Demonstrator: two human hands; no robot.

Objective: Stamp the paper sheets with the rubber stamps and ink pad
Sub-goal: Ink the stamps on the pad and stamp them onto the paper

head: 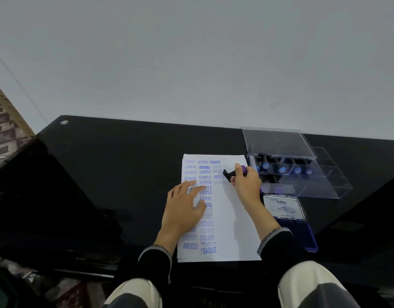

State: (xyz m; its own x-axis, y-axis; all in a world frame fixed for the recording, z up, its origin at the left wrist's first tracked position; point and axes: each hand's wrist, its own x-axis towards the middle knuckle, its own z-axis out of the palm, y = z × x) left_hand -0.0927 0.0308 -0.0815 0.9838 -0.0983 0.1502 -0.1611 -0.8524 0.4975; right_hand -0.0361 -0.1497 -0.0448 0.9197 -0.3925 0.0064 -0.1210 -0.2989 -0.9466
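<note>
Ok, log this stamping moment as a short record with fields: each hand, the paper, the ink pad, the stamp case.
left hand: flat on the paper sheets, fingers spread
right hand: grips a rubber stamp above the top right of the sheets
paper: rows of blue imprints, right column mostly blank
ink pad: open, right of the sheets
stamp case: clear, lid up, more stamps inside

From my remote seat I see two bare hands, the left hand [184, 210] and the right hand [247, 183], each coming out of a black sleeve. The left sleeve [155, 260] and the right sleeve [278, 241] both end in a cuff edged with a band of pale grey-white stitching. Below them I see the knees [311, 285], clothed in cream fabric with a broad dark grey panel lower on each leg.
</note>
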